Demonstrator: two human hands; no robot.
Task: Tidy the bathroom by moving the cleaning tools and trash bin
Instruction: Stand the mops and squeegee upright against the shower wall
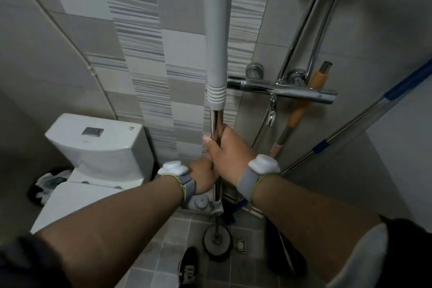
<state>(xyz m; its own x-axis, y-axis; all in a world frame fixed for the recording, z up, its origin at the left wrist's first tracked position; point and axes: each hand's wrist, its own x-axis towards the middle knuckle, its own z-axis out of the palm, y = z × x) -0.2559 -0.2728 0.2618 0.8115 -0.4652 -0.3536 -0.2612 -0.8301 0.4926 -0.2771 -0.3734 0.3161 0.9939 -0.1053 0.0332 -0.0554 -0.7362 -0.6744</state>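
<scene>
Both hands grip the upright mop pole [217,124] in the shower corner.

The right hand [230,149] wraps the chrome section just below the grey sleeve, thumb on the left side; the left hand [203,179] clasps the same pole directly beneath it, the two hands touching. The pole's round head [217,242] rests on the floor tiles [168,241] beside the drain [240,245]. Two more poles [346,128] lean against the right wall below the shower mixer [282,90]. The toilet [98,147] stands left.
</scene>
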